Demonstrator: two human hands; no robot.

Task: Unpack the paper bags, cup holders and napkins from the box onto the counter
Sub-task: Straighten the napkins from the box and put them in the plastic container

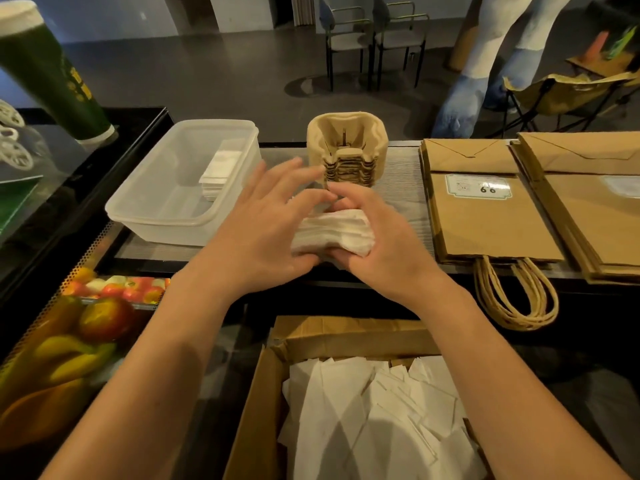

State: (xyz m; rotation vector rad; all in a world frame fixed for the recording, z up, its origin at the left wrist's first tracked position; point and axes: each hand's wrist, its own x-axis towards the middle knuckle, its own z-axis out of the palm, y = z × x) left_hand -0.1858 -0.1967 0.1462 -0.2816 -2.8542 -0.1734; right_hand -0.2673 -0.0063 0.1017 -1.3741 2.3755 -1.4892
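A thick stack of white napkins [337, 230] is held between both hands above the counter's front edge. My left hand [266, 230] cups its left side, thumb under the stack and fingers spread over the top. My right hand [377, 237] grips the right side with curled fingers. Behind the hands stands a pile of nested pulp cup holders [346, 154]. Two flat stacks of brown paper bags [485, 216] lie at the right, their handles hanging over the edge. The open cardboard box [329, 337] below holds more loose napkins [377, 420].
A clear plastic tub [156, 209] with a few napkins inside sits left of the cup holders. A tall green cup [52, 74] stands at the far left. Fruit [86, 327] fills a display at lower left. Chairs and a person's legs [485, 74] are beyond the counter.
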